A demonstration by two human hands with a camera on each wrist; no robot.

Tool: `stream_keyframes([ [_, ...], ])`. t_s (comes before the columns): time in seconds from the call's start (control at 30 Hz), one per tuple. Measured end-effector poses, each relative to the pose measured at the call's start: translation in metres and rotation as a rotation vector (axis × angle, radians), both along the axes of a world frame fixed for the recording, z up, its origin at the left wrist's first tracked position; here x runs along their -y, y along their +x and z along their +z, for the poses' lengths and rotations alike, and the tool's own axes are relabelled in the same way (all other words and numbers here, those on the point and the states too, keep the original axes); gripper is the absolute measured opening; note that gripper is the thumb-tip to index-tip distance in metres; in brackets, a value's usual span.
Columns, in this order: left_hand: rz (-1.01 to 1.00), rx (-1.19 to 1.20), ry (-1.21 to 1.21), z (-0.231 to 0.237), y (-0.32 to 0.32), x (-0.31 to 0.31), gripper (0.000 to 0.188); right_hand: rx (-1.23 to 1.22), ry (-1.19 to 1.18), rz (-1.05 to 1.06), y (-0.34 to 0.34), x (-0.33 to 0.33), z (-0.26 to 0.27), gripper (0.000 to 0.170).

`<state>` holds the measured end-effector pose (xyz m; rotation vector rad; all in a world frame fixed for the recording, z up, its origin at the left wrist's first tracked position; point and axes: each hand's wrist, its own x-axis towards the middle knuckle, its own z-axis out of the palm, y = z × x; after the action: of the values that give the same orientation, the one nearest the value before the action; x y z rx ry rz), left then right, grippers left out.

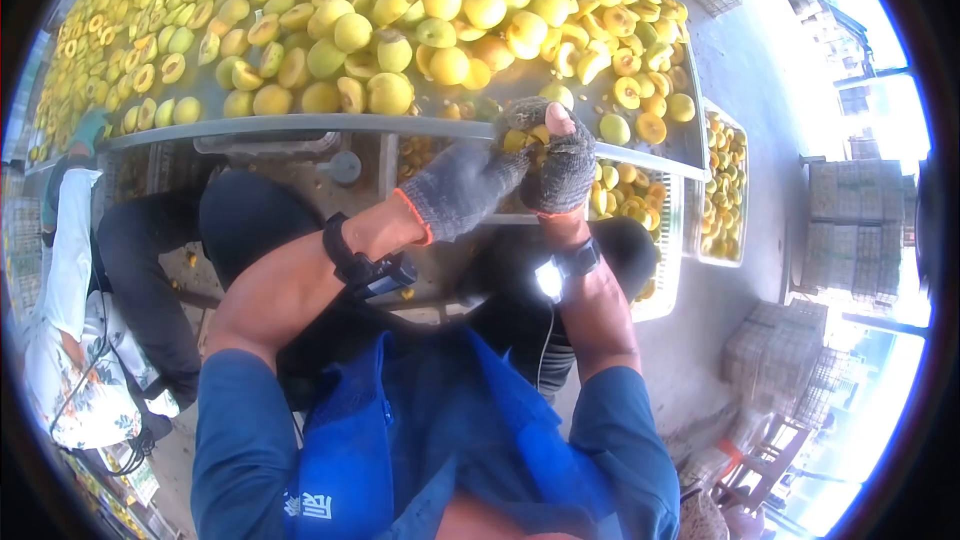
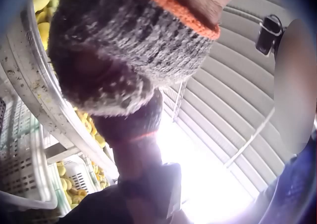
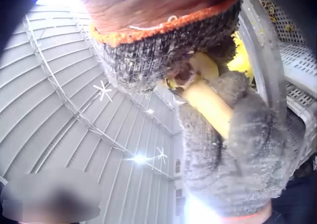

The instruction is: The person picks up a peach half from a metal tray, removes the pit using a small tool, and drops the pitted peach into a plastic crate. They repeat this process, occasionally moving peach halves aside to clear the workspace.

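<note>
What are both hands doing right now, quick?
Left hand: closed, gripping what looks like a pale handle.
Right hand: closed, holding a yellow fruit.

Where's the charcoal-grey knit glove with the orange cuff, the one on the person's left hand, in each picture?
Head: the charcoal-grey knit left glove is near the centre, just left of the matching right glove.
Left wrist: large across the upper middle.
Right wrist: right of centre, mostly in the lower half.
Shared landmark: the silvery metal table rim, below the fruit in head, left side in left wrist, right side in right wrist.
</note>
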<state>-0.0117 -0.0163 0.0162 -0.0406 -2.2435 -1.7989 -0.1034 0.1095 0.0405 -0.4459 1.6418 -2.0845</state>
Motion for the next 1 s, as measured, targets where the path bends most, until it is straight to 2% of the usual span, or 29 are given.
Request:
stream_keyframes([
  [0.07,-0.061,0.213,0.326,0.014,0.000,0.000,0.019,-0.132,0.095,-0.080,0.001,-0.001,0.000,0.039],
  [0.17,-0.106,0.308,0.441,0.028,0.003,0.004,0.019,-0.133,-0.035,-0.130,0.007,0.004,0.002,0.040],
  [0.27,-0.117,0.359,0.637,0.023,0.004,0.001,0.019,-0.164,-0.028,-0.183,0.010,0.005,0.002,0.040],
  [0.33,-0.083,-0.051,-0.192,-0.002,0.003,0.004,0.018,-0.622,0.189,-0.214,0.008,0.002,0.006,0.039],
  [0.37,-0.060,-0.255,-0.605,-0.014,0.003,0.006,0.018,-0.592,0.197,-0.197,0.007,0.002,0.006,0.038],
  [0.4,-0.073,-0.096,-0.494,-0.007,0.004,0.004,0.017,-0.562,0.205,-0.180,0.006,0.002,0.005,0.037],
  [0.47,-0.098,0.213,-0.271,0.015,0.003,0.001,0.018,0.006,0.014,-0.090,-0.001,0.005,-0.005,0.036],
  [0.57,-0.086,0.129,-0.201,0.011,0.007,-0.003,0.018,-0.541,0.322,-0.109,-0.005,-0.001,-0.014,0.035],
  [0.67,-0.094,0.173,0.010,0.008,0.007,-0.006,0.021,-0.374,0.210,-0.169,0.001,0.004,-0.007,0.034],
  [0.73,-0.159,0.320,0.350,0.014,0.005,-0.006,0.023,-0.304,0.076,-0.203,-0.001,0.007,-0.016,0.026],
  [0.77,-0.193,0.390,0.521,0.018,0.004,-0.005,0.025,-0.436,0.114,-0.270,-0.003,0.005,-0.024,0.025],
  [0.8,-0.206,0.402,0.483,0.023,0.005,-0.004,0.027,-0.564,0.158,-0.348,-0.004,0.004,-0.032,0.026],
  [0.83,-0.218,0.413,0.445,0.027,0.005,-0.001,0.030,-0.859,0.307,-0.474,-0.003,0.001,-0.040,0.032],
  [0.9,-0.224,0.336,0.286,0.028,0.006,0.002,0.034,-0.874,0.274,-0.515,-0.005,0.000,-0.044,0.027],
  [0.93,-0.216,0.247,0.167,0.027,0.007,0.003,0.036,-0.592,0.095,-0.426,-0.005,0.001,-0.043,0.024],
  [1.0,-0.196,0.070,-0.073,0.023,0.008,0.005,0.040,-0.386,0.000,-0.351,-0.004,0.004,-0.035,0.030],
])
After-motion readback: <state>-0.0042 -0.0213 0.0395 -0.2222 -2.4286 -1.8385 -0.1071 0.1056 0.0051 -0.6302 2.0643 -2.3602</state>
